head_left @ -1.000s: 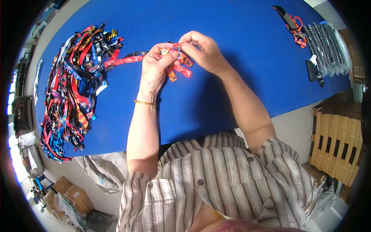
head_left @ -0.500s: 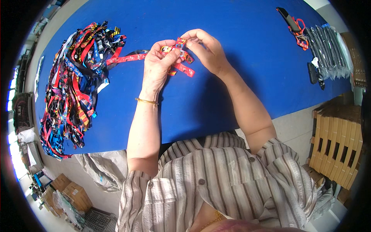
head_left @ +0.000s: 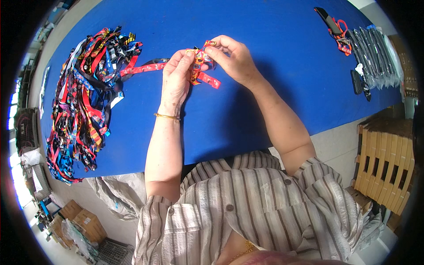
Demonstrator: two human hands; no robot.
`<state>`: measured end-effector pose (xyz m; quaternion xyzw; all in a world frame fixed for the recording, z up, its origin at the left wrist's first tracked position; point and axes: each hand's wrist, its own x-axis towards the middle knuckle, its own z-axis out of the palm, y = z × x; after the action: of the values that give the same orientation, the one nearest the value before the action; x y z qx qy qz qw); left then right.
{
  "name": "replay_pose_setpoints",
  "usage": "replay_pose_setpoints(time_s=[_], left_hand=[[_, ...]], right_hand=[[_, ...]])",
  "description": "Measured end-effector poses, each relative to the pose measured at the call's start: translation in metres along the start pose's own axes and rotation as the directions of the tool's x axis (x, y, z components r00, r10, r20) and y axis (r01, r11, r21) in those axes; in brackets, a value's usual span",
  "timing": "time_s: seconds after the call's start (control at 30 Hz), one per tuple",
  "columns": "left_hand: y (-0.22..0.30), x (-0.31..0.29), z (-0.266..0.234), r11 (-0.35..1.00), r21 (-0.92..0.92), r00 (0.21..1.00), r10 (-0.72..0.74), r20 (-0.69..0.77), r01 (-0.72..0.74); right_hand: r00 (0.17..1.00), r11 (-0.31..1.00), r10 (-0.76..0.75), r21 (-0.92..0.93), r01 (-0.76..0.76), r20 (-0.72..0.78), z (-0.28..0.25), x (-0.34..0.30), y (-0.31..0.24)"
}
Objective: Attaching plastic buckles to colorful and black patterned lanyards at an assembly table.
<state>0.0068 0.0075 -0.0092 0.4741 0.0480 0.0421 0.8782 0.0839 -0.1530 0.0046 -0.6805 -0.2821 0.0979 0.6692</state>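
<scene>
My left hand pinches a printed red and yellow lanyard strap between thumb and fingers, above the blue table. My right hand grips a folded part of the same strap between thumb and forefinger, just right of the left hand. One red end of strap hangs below the fingers. From behind my left hand a red strap and a dark one run left to a large tangled pile of colourful printed straps. Where the held strap loops between my fingers is partly hidden.
At the table's far right lie a black-handled tool, a red coiled strap, a stack of clear-wrapped black items and a small black object. Cardboard stands at right below the table; boxes sit on the floor at left.
The folded strap has turned between my fingers, showing more yellow. My left thumb has moved up and away from the right hand, which has shifted slightly down.
</scene>
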Motion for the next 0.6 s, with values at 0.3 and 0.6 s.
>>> replay_pose_setpoints(time_s=[0.3, 0.6], left_hand=[[-0.011, 0.004, -0.01, 0.986, 0.077, 0.987, 0.151, -0.06, -0.147], [-0.008, 0.003, 0.002, 0.984, 0.02, 0.981, 0.178, -0.083, -0.177]], right_hand=[[0.999, 1.0, 0.026, -0.006, -0.026, -0.036, 0.004, 0.001, 0.014], [0.998, 0.972, 0.048, 0.23, -0.038, -0.038, 0.004, 0.001, 0.015]])
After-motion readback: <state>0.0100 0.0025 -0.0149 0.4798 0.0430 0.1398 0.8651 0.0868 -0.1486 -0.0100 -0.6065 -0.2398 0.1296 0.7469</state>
